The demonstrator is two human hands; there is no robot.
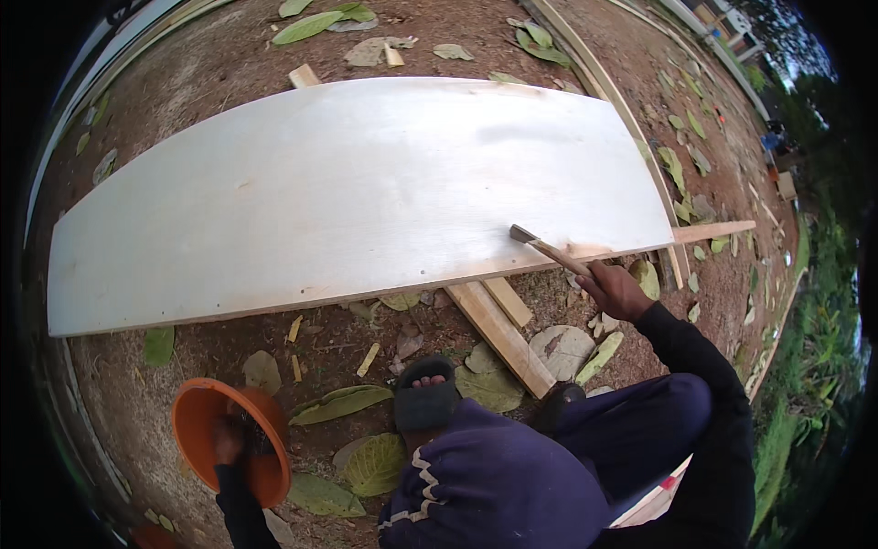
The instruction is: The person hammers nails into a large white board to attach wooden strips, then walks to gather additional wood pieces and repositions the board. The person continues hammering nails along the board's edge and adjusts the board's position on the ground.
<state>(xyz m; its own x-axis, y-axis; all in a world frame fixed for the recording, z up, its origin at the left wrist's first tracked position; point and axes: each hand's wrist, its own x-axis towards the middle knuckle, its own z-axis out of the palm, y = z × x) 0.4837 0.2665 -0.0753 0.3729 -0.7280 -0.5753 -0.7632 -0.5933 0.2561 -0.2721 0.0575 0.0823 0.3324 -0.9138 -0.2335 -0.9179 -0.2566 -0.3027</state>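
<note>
- White wood board (347,192): it is big and flat, and it lies across the middle, with a curved far edge. Small dark dots run along its near edge.
- The right hand (618,291) is at the near right side of the board. Its fingers are curled tight around the wood handle of a tool (560,254).
- The tool's dark head is on the left end and sits over the near right part of the board. It looks like a hammer, but it is too small to be sure.
- The left hand (229,441) reaches into an orange bucket (195,430), near and left. It is dark in there, so I cannot tell how far its fingers are spread or if they hold anything.
- The bucket is tipped on the brown dirt (128,393).
- A plank (503,339) pokes out from under the board on the near side. A thin stick (718,231) pokes out on the right.
- A dark sandal (425,395) is on a foot near the middle, with toes showing.
- Big green and brown leaves (375,464) and little wood bits (368,360) lie around.
</note>
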